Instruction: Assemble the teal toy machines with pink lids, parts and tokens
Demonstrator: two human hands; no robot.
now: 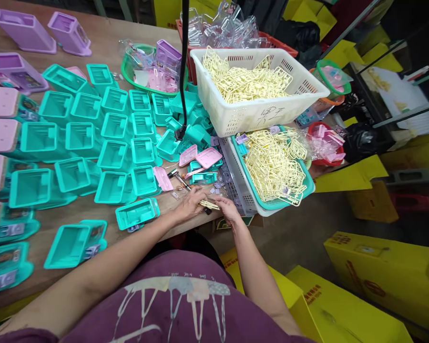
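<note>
Between my two hands, just over the table's front edge, is a small pale yellow plastic frame (209,204). My left hand (192,204) has its fingers closed on the frame's left end. The other end is pinched by my right hand (229,209). A dark-handled tool (178,180), partly hidden by my left hand, lies just behind it. Small lilac pieces (218,186) and pink plates (208,157) are scattered beyond my fingers. To the right, a teal-lined basket (309,183) holds a heap of similar yellow frames (275,164).
Rows of teal open boxes (114,155) cover the table's left side, with pink-lidded ones (0,136) and purple ones (25,29) beyond. A white crate (257,112) of yellow frames stands behind the basket. A black cable (184,71) hangs in front. Yellow cartons (350,305) are at right.
</note>
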